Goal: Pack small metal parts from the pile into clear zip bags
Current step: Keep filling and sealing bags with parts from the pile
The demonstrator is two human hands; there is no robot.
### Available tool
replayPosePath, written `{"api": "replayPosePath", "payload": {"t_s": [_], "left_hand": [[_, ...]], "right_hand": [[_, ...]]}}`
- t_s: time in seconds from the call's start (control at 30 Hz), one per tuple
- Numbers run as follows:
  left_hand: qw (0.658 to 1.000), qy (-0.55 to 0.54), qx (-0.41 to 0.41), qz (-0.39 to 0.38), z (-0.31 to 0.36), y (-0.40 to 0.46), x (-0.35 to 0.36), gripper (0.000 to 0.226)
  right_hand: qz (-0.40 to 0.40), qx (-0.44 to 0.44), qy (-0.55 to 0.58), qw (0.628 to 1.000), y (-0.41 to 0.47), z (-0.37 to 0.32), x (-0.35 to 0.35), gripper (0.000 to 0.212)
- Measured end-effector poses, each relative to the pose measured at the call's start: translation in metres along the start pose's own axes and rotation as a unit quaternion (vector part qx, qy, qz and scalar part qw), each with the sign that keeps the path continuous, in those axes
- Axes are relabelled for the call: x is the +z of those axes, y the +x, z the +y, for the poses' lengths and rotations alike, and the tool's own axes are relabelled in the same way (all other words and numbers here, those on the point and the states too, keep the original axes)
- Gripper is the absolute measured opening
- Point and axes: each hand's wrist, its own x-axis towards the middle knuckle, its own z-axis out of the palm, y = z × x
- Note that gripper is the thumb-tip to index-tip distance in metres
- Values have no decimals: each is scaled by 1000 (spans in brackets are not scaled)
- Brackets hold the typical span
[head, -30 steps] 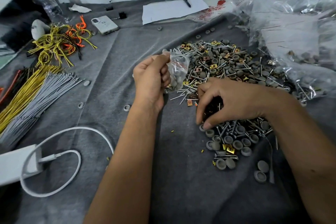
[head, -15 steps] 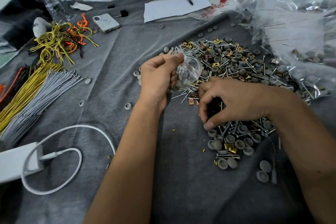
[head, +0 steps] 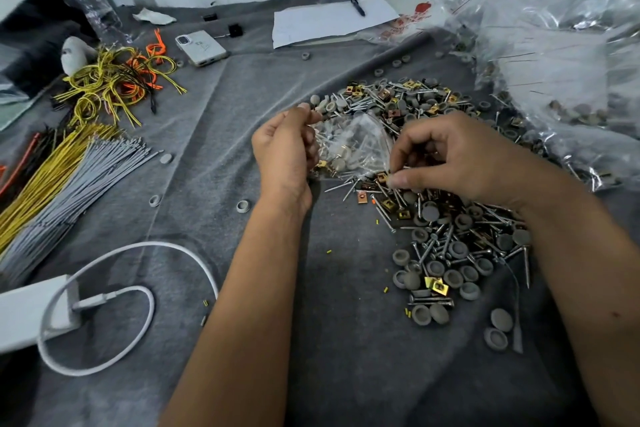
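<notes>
A pile of screws, grey caps and gold clips (head: pixel 446 239) spreads over the grey cloth (head: pixel 346 340) from centre to right. My left hand (head: pixel 284 152) pinches the left edge of a small clear zip bag (head: pixel 353 146) that holds some caps and screws. The bag hangs just above the pile's near-left edge. My right hand (head: pixel 446 156) is at the bag's right side with fingers curled, thumb and fingertips pinched together at the bag's lower right corner over the pile. What it pinches is too small to tell.
Large clear bags of packed parts (head: pixel 561 55) lie at the right back. Yellow and grey wire bundles (head: pixel 65 177) lie at the left, a white charger and cable (head: pixel 104 291) at the near left. A phone (head: pixel 201 48), paper (head: pixel 332 21) and bottle (head: pixel 90 0) sit at the back.
My right hand has risen off the near pile and moved to the bag's right side. My left hand turned the bag so it hangs wider between both hands.
</notes>
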Motion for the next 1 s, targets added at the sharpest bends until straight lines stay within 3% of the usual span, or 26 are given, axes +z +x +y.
{"api": "replayPosePath", "payload": {"t_s": [0.2, 0.3, 0.6, 0.73, 0.8, 1.0], "left_hand": [[1000, 10, -3, 3, 1, 0, 0, 28], [1000, 12, -5, 3, 1, -1, 1, 29], [1000, 9, -1, 2, 0, 0, 0, 28], [1000, 5, 3, -1, -1, 1, -1, 27], [1000, -4, 10, 5, 0, 1, -1, 26], [989, 33, 123, 77, 1, 4, -4, 21]], "right_hand": [[186, 58, -40, 980, 8, 14, 4, 13], [238, 52, -74, 967, 12, 15, 13, 13], [198, 24, -27, 979, 13, 9, 21, 9], [197, 7, -34, 980, 12, 3, 32, 34], [214, 2, -38, 976, 12, 1, 34, 37], [225, -37, -38, 973, 17, -15, 21, 21]]}}
